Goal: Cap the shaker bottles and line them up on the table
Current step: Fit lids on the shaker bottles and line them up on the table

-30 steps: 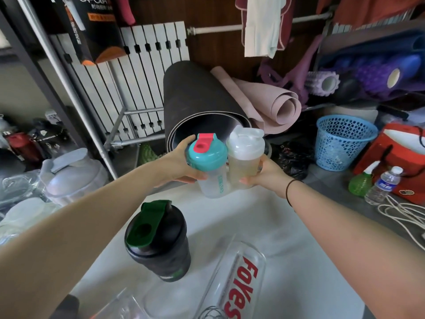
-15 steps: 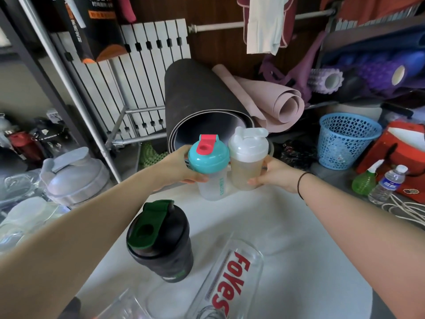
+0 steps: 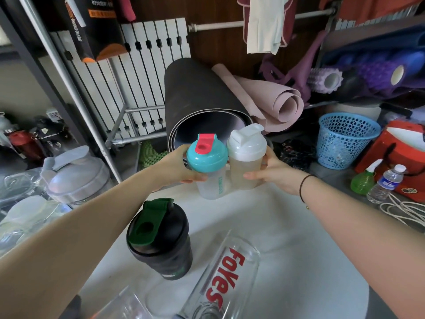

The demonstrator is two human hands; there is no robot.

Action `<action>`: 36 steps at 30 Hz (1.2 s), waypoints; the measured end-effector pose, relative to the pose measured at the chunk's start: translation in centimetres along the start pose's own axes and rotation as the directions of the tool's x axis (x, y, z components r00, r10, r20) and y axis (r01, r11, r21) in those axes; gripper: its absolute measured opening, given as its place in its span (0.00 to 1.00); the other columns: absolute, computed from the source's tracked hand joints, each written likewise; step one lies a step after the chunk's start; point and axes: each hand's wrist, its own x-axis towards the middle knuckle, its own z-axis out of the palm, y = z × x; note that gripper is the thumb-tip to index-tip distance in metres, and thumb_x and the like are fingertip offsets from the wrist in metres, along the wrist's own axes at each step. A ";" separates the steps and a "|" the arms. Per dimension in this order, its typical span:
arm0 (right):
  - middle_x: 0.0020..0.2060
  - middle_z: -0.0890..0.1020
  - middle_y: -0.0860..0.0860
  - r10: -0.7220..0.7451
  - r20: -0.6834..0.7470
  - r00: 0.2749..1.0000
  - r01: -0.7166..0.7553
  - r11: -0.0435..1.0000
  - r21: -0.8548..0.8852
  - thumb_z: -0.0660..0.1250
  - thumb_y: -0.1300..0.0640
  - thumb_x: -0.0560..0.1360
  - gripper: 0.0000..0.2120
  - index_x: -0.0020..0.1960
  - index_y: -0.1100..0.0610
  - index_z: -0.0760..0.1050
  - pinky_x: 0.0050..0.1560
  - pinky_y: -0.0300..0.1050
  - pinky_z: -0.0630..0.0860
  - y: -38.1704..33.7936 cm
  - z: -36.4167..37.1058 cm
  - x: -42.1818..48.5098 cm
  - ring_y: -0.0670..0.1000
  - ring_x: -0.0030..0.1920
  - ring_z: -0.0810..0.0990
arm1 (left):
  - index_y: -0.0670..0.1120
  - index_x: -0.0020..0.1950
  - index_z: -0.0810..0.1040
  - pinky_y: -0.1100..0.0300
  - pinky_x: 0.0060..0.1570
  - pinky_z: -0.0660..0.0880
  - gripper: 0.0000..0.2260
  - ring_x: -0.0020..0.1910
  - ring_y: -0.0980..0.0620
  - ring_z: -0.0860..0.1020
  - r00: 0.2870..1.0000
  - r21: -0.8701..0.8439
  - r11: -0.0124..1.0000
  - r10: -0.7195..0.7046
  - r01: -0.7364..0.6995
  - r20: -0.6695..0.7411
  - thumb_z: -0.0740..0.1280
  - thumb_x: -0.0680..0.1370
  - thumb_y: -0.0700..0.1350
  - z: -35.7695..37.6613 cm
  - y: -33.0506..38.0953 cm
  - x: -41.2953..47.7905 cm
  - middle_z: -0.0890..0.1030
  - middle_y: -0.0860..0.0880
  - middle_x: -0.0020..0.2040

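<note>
My left hand [image 3: 178, 168] grips a clear shaker with a teal lid and pink flip cap [image 3: 207, 157]. My right hand [image 3: 270, 172] grips a cloudy shaker with a white lid [image 3: 246, 157]. The two bottles stand upright side by side, touching, at the far edge of the white table [image 3: 287, 245]. A black shaker with a green flip cap [image 3: 161, 238] stands capped nearer to me. A clear bottle with red "Foyes" lettering [image 3: 226, 277] lies at the front edge, its top out of view.
Rolled black and pink mats [image 3: 207, 104] lie just behind the table. A grey-lidded jar [image 3: 76, 173] and clear containers sit at left. A blue mesh basket [image 3: 345, 139], green spray bottle [image 3: 363, 180], water bottle [image 3: 386, 183] and red bag stand at right.
The two held bottles have stayed together at the table's far edge; the view has shifted slightly, and my hands keep their grip.
</note>
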 end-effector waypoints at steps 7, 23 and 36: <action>0.71 0.70 0.51 -0.015 -0.111 0.994 0.013 1.000 -0.019 0.81 0.55 0.58 0.56 0.76 0.48 0.51 0.68 0.58 0.70 0.4 0.8 -0.1 0.53 0.68 0.71 | 0.58 0.66 0.70 0.49 0.51 0.82 0.37 0.51 0.50 0.80 1.000 0.019 1.000 -0.001 0.001 0.003 0.80 0.60 0.47 0.0 0.0 -0.2 0.77 0.47 0.58; 0.71 0.69 0.53 -0.040 -0.070 0.997 0.042 0.999 0.023 0.82 0.53 0.54 0.65 0.77 0.40 0.42 0.66 0.58 0.72 0.9 0.5 -1.2 0.55 0.68 0.72 | 0.53 0.64 0.69 0.45 0.49 0.82 0.34 0.44 0.51 0.80 0.996 0.030 0.999 -0.023 0.026 -0.089 0.80 0.63 0.44 0.1 0.3 -0.8 0.79 0.47 0.53; 0.62 0.78 0.46 -0.036 -0.048 0.998 0.033 0.997 -0.074 0.82 0.51 0.52 0.54 0.72 0.42 0.58 0.59 0.60 0.78 -0.5 1.0 -0.5 0.50 0.62 0.77 | 0.54 0.69 0.57 0.49 0.44 0.83 0.39 0.55 0.55 0.77 0.984 0.103 0.987 -0.109 0.124 -0.139 0.78 0.67 0.48 1.3 1.9 -1.7 0.72 0.57 0.55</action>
